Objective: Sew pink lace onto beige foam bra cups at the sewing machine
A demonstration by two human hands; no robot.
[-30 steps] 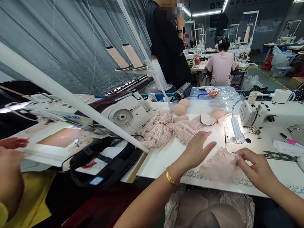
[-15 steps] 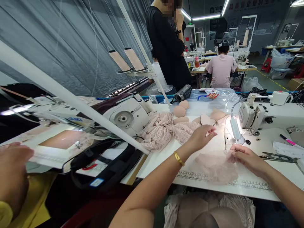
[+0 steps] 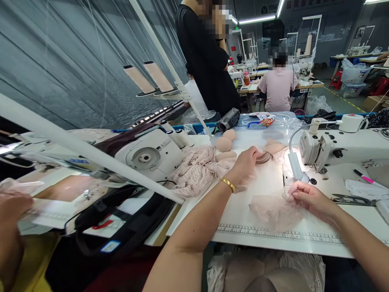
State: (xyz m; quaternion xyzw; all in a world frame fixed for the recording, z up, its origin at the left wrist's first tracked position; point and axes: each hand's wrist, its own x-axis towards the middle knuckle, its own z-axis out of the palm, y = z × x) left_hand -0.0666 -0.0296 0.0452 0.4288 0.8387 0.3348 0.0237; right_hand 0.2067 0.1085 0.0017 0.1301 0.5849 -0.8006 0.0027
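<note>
At twelve o'clock from the sheer fabric [image 3: 272, 214], our left hand [image 3: 247, 162] had just reached the stack of pale cup pieces [image 3: 265, 158]; half a second earlier it was just short of them. Its fingertips appeared to meet the stack, though we could not tell whether they had gripped anything (our own hand hid much of the pile). Our right hand [image 3: 313, 200] kept a narrow pinch on the fabric's upper right edge. That fabric lay crumpled on the white table [image 3: 234, 213], with the sewing machine [image 3: 352, 142] at two o'clock and the scissors [image 3: 352, 199] at three. At ten o'clock sat a heap of lace [image 3: 194, 172], with round cup pieces [image 3: 224, 144] towards eleven. As we judged it, the change split the work between two places: our right hand anchored the fabric near the lamp [image 3: 294, 164], while our left attended to the stack.
</note>
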